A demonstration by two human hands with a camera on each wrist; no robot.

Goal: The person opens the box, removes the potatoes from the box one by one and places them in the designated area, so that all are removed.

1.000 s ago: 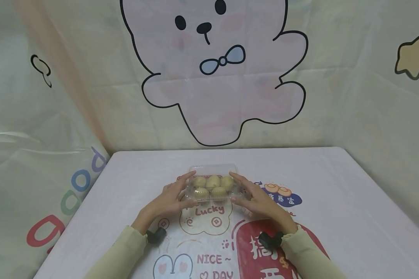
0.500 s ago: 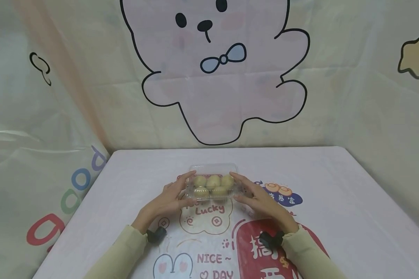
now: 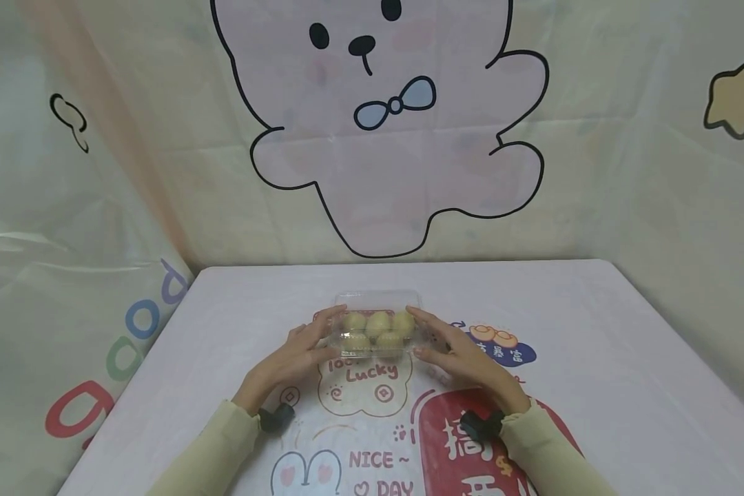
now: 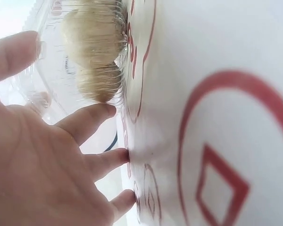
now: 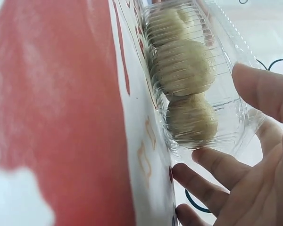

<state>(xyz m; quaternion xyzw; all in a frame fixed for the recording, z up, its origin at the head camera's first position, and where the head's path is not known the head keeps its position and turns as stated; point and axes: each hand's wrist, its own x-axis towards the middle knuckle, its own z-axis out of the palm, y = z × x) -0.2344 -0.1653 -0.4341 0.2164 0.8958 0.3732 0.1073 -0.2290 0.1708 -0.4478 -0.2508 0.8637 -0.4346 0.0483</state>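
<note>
Clear plastic container (image 3: 378,301) on the worktop (image 3: 595,358), with round, pale yellow-green things (image 3: 378,322) inside: three along the far row, two seen along the near row, ridged plastic walls around them in the wrist views. At the container's left end, the left hand (image 3: 297,353): grip apart, fingers spread and nearly straight, thumb toward the near corner, index finger toward the far corner, lower fingertips close to the worktop. At the right end, the right hand (image 3: 461,351): grip likewise apart, thumb and index finger toward the near and far corners, remaining fingers fanned beside the end wall. Firmness of contact impossible to tell on either side. Just in front of the container, a "Lucky" print (image 3: 372,373); nearer, "NICE ~ DAY" lettering (image 3: 372,459); farther right, a red print (image 3: 434,441); beside the right hand, a blue print (image 3: 511,353). Next to pale yellow-green sleeves (image 3: 217,451), small black devices (image 3: 277,419). Beyond the worktop, a pale backdrop (image 3: 626,172) with a bear figure (image 3: 372,172) in a light-blue bow (image 3: 395,105).
</note>
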